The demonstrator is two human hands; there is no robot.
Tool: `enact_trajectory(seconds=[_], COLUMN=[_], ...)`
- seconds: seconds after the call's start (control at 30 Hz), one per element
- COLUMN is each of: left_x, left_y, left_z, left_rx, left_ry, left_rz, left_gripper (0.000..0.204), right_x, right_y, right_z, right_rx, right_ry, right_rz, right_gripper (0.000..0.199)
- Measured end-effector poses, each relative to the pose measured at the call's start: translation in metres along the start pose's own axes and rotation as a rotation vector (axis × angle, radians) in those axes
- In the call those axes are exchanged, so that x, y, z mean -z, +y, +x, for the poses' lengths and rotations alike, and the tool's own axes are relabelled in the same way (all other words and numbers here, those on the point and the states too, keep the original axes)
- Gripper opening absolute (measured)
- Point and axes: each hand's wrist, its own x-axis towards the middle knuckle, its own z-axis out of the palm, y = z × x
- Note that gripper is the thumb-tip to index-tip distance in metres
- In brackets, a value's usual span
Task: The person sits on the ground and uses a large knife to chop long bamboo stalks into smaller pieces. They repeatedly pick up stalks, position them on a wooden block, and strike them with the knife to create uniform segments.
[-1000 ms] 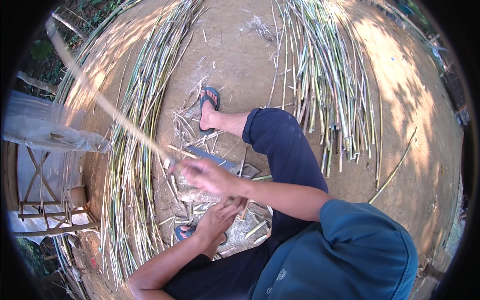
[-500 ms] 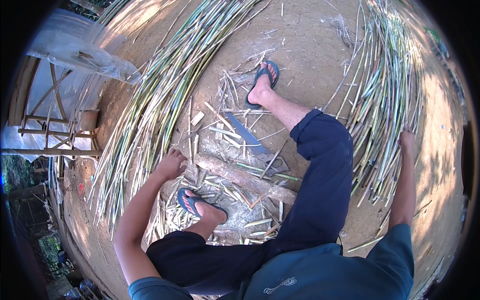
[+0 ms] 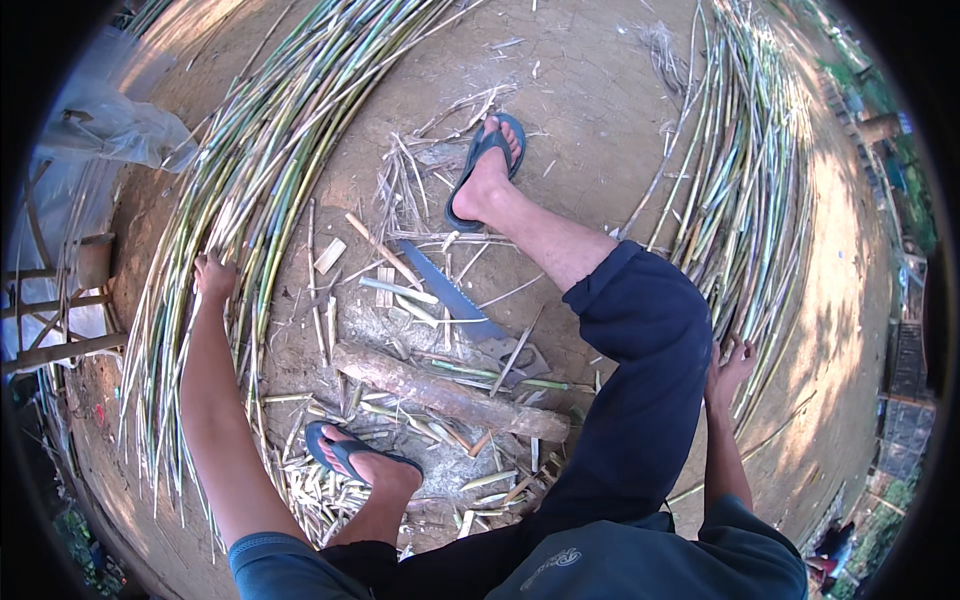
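Observation:
My left hand (image 3: pixel 214 277) reaches over the left pile of long, thin green and tan canes (image 3: pixel 285 160), its fingers curled down on a cane in the middle of the pile. Beside my raised right knee is my right hand (image 3: pixel 730 372), fingers apart, near the close ends of the right pile of canes (image 3: pixel 745 190). I cannot see anything held in it. On the ground between my feet lies a short log (image 3: pixel 450 390). Just beyond it rests a handsaw (image 3: pixel 450 292) with a grey blade, its handle partly covered by a thin stick.
Cut cane pieces (image 3: pixel 330 490) are heaped around my left sandal (image 3: pixel 350 452). Dry fibres and strips (image 3: pixel 400 180) lie near my right sandal (image 3: pixel 490 165). At the far left stand a wooden frame (image 3: pixel 60 350) and clear plastic sheeting (image 3: pixel 120 125).
My left hand has moved left and away from me onto the left pile. My right hand has left the right pile's outer side and come in beside my knee. The view has shifted slightly.

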Motion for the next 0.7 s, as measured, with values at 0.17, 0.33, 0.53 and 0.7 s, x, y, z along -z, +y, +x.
enact_trajectory(seconds=[0.17,0.33,0.53,0.7], left_x=[-0.002,0.071,0.141,0.194], left_y=[-0.024,0.035,0.020,-0.115], left_z=[-0.001,-0.104,-0.207,-0.356], left_rx=[-0.198,-0.248,-0.220,0.002], left_ry=[0.379,0.336,0.356,0.452], left_rz=[0.188,0.074,-0.040,0.139], left_gripper=[0.054,0.041,0.033,0.039], right_x=[-0.003,0.011,0.042,0.079], right_y=[0.032,0.029,-0.040,-0.194], right_z=[-0.007,0.008,0.017,0.001], right_rx=[-0.230,-0.164,0.006,0.273], right_ry=[-0.026,0.045,0.100,-0.039], right_rz=[-0.024,-0.028,0.258,0.913], right_gripper=[0.046,0.039,0.031,0.018])
